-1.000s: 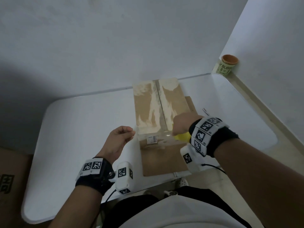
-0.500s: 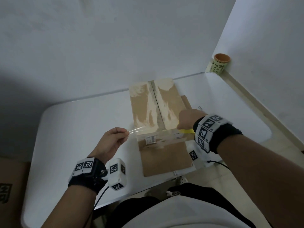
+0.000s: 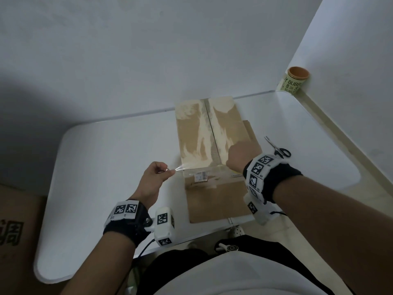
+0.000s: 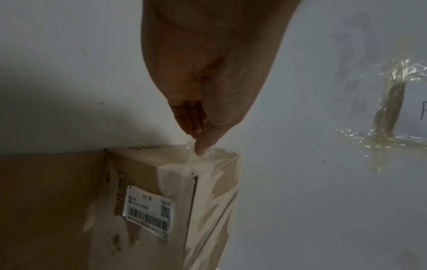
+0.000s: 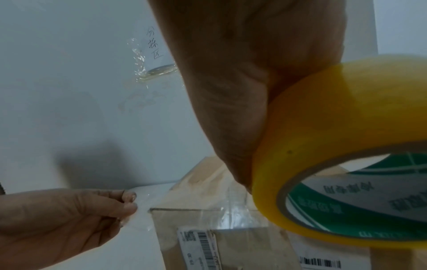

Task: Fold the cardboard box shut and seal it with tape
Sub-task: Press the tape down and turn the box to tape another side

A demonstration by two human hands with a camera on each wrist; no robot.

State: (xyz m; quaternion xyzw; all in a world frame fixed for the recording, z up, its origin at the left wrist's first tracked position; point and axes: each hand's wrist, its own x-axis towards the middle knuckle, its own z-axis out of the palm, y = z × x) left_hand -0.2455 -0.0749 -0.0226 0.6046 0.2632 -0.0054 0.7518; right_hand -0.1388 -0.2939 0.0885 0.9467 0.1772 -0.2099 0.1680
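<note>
A closed cardboard box (image 3: 204,133) stands on the white table (image 3: 110,158), its top flaps meeting along a centre seam. My left hand (image 3: 156,177) pinches the free end of a clear tape strip (image 3: 180,167) just left of the box's near top edge; in the left wrist view the fingertips (image 4: 198,131) pinch it over the box (image 4: 161,201) corner. My right hand (image 3: 240,158) holds the yellow tape roll (image 5: 342,164) at the box's near right corner. The strip (image 5: 231,210) stretches across the near edge between both hands.
Flat cardboard (image 3: 221,201) lies under the box toward me. Scissors (image 3: 278,149) lie on the table right of the box. A green-and-orange cup (image 3: 294,80) stands in the far right corner. A brown carton (image 3: 19,231) sits left of the table. Walls close the back and right.
My left hand has drawn the tape end further left, lengthening the strip. My right hand has carried the roll right, to the box's near right corner.
</note>
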